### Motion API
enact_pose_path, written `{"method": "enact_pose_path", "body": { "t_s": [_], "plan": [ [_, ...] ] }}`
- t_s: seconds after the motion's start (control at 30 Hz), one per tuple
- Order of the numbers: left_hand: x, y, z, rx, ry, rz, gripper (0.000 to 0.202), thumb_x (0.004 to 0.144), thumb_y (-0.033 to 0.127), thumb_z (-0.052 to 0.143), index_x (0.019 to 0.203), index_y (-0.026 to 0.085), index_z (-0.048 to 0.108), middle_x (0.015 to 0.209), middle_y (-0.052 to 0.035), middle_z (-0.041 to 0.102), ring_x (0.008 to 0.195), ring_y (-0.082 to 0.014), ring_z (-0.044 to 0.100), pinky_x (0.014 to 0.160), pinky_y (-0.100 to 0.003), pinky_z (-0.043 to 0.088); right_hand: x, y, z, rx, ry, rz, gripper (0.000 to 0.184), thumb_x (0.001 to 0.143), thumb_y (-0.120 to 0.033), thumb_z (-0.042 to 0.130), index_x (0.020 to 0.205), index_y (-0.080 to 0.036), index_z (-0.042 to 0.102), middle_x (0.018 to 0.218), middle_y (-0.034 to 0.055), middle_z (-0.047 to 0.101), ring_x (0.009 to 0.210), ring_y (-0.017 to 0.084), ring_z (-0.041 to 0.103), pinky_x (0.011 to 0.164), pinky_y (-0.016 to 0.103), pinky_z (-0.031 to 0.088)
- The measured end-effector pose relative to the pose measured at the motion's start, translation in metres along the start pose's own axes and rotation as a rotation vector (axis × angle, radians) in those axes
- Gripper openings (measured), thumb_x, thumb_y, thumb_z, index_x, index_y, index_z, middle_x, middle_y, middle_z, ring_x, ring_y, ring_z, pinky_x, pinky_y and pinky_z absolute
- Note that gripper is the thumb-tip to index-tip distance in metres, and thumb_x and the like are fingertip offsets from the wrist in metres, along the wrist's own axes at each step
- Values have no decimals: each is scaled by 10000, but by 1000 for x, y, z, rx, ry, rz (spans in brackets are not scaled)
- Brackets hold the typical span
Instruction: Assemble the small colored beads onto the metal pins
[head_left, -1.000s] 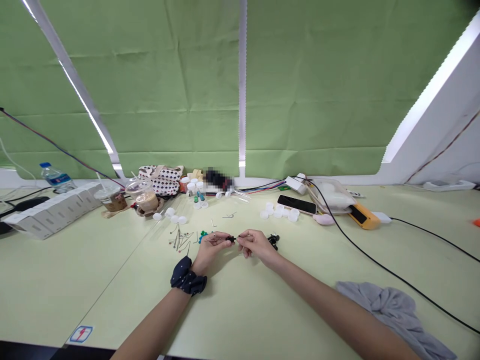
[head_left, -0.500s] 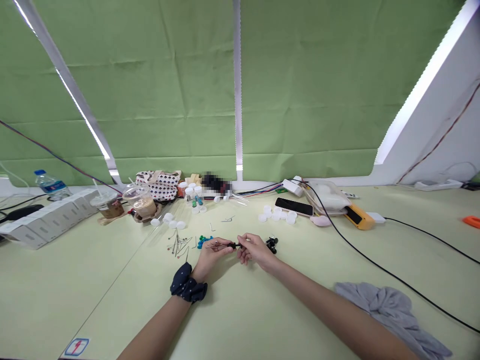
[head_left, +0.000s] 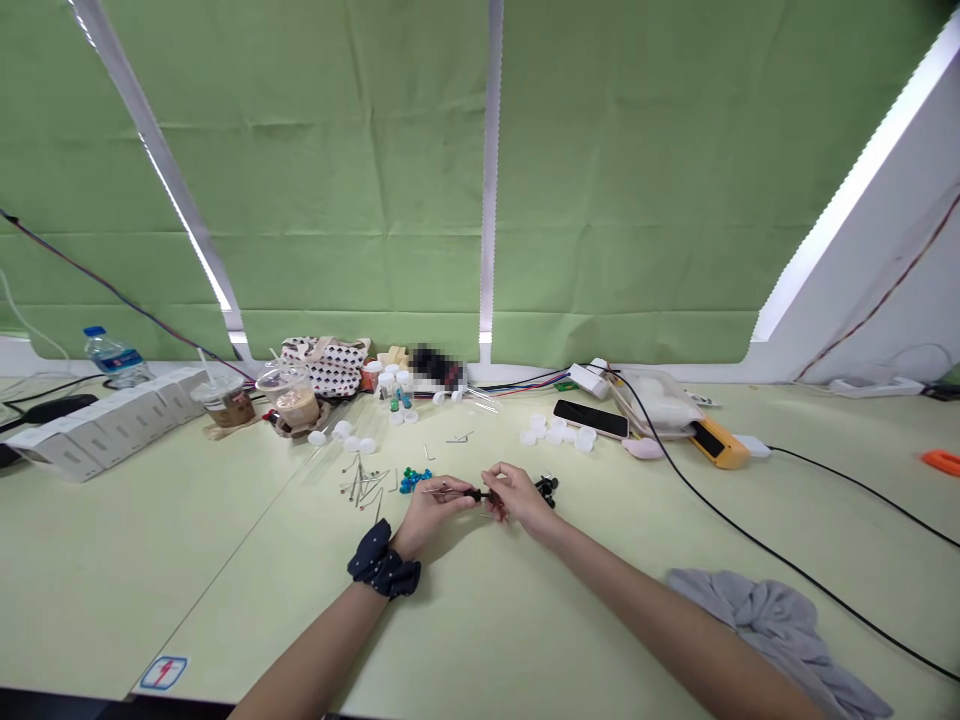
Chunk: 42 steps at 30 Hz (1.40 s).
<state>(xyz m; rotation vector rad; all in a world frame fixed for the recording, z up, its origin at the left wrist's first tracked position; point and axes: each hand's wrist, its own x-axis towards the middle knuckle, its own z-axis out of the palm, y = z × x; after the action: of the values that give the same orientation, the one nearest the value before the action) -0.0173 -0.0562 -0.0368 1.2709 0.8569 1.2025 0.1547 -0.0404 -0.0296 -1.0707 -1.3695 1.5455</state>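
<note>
My left hand (head_left: 429, 517), with a dark scrunchie on its wrist, is closed around a thin metal rod (head_left: 442, 490). A small black piece (head_left: 474, 495) shows at the rod's right end, between both hands. The fingertips of my right hand (head_left: 521, 497) pinch this black piece from the other side; its lower fingers are curled, with a thin sliver near them that I cannot make out. Just behind my left hand lie small blue and green pieces (head_left: 415, 480). Several black pieces (head_left: 547, 488) sit beside my right hand. Thin metal rods (head_left: 362, 485) lie scattered to the left.
Small hex keys (head_left: 459, 438) and white caps (head_left: 559, 432) lie farther back. Behind are a phone (head_left: 591, 418), drink cups (head_left: 294, 400) and clear vials (head_left: 395, 390). A black cable (head_left: 720, 510) crosses the right side, near a grey cloth (head_left: 757, 610).
The view has shifted slightly, so the scene sits a little differently. My hands stay together at the black piece, and the right fingers have changed their curl a little.
</note>
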Motion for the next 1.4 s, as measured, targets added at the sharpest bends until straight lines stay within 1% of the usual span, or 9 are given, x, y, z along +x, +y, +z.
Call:
{"method": "enact_pose_path", "body": {
  "t_s": [0.17,0.23,0.37,0.57,0.73,0.93,1.1,1.27,1.4],
  "plan": [
    [2,-1,-2,-25,67,74,204,583,203,771,744,124,672,856,-68,670,768,-184,639,766,-340,513,-6,-9,-1,68,-160,35,397,688,-537,620,780,-181,470,570,6,639,457,136,598,435,226,454],
    [2,-1,-2,-42,71,70,214,573,211,777,737,122,670,839,-64,660,754,-185,638,756,-345,520,-6,-9,-2,28,-196,67,404,685,-546,618,751,-167,495,526,6,629,410,122,572,409,210,429],
    [0,1,-1,-42,29,61,230,566,211,780,747,119,672,837,-70,660,776,-191,633,758,-350,520,-2,-5,-3,-91,-141,128,526,754,-632,452,600,-136,541,357,-11,509,276,72,412,309,177,291],
    [-4,5,5,-41,-94,31,204,599,202,761,764,123,670,851,-78,674,816,-207,641,792,-360,500,-1,-3,-1,-64,-19,-31,363,669,-514,642,776,-176,563,509,-40,557,359,72,467,345,178,343],
    [-1,6,5,-17,-16,52,223,586,217,771,764,122,676,878,-89,674,800,-206,638,761,-353,509,-5,-6,3,32,-72,61,413,746,-598,501,858,-201,477,468,-37,554,328,103,471,309,190,328],
    [3,3,-1,-37,72,66,196,585,206,770,743,136,677,838,-63,659,756,-178,626,740,-328,512,-10,-11,3,130,-197,62,417,673,-524,642,820,-206,416,594,1,642,455,127,577,451,241,456],
    [1,2,0,-47,51,65,194,578,195,772,737,133,679,857,-68,653,793,-184,618,753,-318,511,-5,-3,1,-48,-165,140,528,759,-660,413,650,-151,503,419,9,550,320,87,461,347,190,341],
    [1,2,0,-64,31,57,185,592,178,765,748,131,678,873,-67,655,813,-186,623,785,-335,506,-3,-6,2,19,-16,-9,410,713,-566,564,796,-164,568,648,8,586,512,100,538,422,194,407],
    [2,2,0,-75,71,46,202,572,194,777,735,128,677,855,-66,662,781,-188,631,786,-358,512,-6,-13,-1,90,-15,-105,367,675,-414,663,941,-199,532,775,1,580,629,110,557,510,210,447]
  ]
}}
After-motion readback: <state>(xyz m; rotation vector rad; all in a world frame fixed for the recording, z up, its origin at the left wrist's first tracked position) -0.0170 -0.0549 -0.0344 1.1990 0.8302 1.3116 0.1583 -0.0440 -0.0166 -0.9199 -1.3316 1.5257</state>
